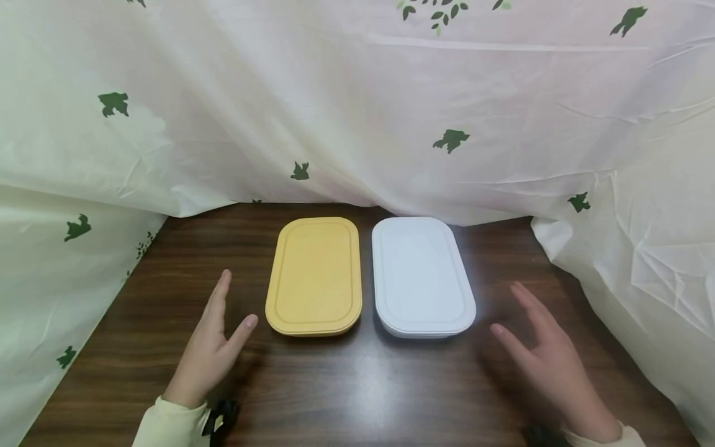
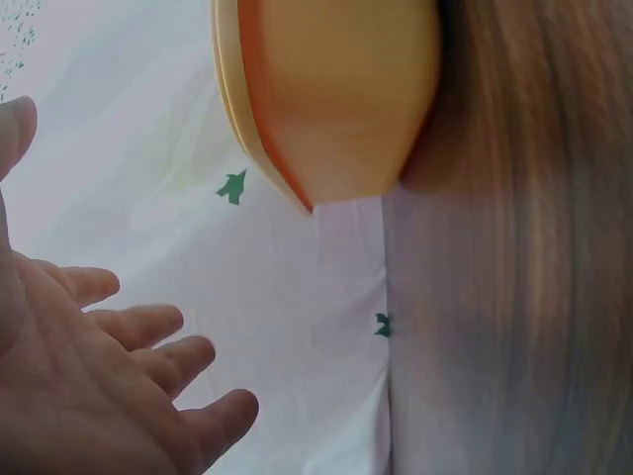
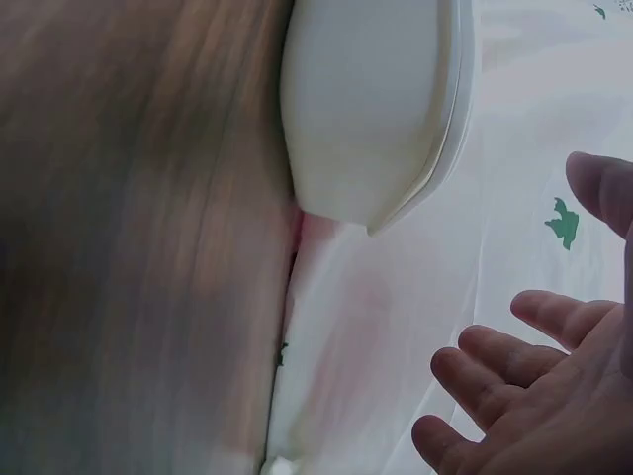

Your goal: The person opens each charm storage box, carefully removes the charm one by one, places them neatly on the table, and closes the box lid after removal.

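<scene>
Two lidded food containers lie side by side on the table, a narrow gap between them. The yellow container (image 1: 314,275) is on the left, the white container (image 1: 422,275) on the right, each with its lid on. To the left of the yellow one is my left hand (image 1: 208,347), thumb spread and fingers extended, holding nothing. My right hand (image 1: 544,360) mirrors it, apart from the white container's right side. The left wrist view shows the yellow container's side (image 2: 346,99) beyond the spread fingers. In the right wrist view, the white container's side (image 3: 366,109) appears beyond my relaxed fingers.
The dark wood-grain table (image 1: 313,391) carries both containers. A white cloth (image 1: 357,112) printed with green birds and leaves hangs behind it and along both sides. At the back right, a fold of cloth (image 1: 553,239) lies over the table's corner.
</scene>
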Demonstrator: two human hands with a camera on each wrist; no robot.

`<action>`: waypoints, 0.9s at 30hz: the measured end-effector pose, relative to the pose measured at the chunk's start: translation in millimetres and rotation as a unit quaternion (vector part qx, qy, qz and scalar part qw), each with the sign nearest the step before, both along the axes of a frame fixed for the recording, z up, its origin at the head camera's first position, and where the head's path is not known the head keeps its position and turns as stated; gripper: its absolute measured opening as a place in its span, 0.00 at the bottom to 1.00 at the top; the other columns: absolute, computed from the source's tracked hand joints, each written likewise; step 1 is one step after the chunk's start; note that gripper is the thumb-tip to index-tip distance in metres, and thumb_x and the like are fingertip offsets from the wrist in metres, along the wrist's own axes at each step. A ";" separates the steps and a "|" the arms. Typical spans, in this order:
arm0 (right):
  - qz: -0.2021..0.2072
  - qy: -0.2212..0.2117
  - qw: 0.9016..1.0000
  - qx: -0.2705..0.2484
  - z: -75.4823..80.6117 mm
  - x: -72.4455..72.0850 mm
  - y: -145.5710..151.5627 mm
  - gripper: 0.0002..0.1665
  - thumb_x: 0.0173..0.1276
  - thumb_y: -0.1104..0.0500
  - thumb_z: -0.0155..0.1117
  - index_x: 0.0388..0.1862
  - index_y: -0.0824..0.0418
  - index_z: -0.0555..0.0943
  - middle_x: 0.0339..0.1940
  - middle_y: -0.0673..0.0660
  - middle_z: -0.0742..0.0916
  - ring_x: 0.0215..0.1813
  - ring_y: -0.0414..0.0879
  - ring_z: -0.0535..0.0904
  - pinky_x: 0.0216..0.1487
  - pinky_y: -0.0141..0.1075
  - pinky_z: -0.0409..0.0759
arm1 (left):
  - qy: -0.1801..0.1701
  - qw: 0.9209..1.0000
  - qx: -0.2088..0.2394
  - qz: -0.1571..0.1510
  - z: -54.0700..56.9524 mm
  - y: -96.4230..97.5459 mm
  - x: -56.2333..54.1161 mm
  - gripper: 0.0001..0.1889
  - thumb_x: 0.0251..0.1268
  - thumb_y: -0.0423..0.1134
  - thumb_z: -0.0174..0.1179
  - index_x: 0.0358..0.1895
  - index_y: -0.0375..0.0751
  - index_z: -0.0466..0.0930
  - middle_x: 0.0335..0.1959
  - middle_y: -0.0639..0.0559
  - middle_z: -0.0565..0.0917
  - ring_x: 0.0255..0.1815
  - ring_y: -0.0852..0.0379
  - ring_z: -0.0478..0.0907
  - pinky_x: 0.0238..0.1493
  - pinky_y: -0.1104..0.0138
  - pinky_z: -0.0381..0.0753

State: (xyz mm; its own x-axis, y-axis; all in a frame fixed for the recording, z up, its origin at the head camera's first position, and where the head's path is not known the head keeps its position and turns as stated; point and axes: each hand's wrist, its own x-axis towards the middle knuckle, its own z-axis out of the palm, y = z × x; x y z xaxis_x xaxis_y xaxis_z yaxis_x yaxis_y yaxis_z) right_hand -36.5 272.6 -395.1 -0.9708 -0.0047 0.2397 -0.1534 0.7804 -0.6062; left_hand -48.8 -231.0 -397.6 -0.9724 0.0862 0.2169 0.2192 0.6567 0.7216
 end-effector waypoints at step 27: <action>0.028 -0.029 0.998 -0.047 2.3 -20.8 -40.3 0.42 0.71 0.50 0.68 0.78 0.58 0.63 0.76 0.64 0.69 0.75 0.65 0.63 0.66 0.67 0.64 | -0.063 0.993 0.102 -0.006 -13.1 30.4 -9.5 0.41 0.75 0.42 0.59 0.82 0.45 0.44 0.81 0.42 0.52 0.79 0.36 0.49 0.72 0.35 0.53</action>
State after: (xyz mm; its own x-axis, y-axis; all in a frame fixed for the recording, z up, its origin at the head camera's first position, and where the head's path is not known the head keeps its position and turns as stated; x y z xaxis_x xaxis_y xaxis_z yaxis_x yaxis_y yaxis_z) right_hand -57.3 232.3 -392.8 -0.9818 -0.0395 0.1859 -0.1583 0.7112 -0.6850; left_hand -58.3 -200.6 -410.7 -0.9922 0.0648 0.1069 0.1249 0.4923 0.8614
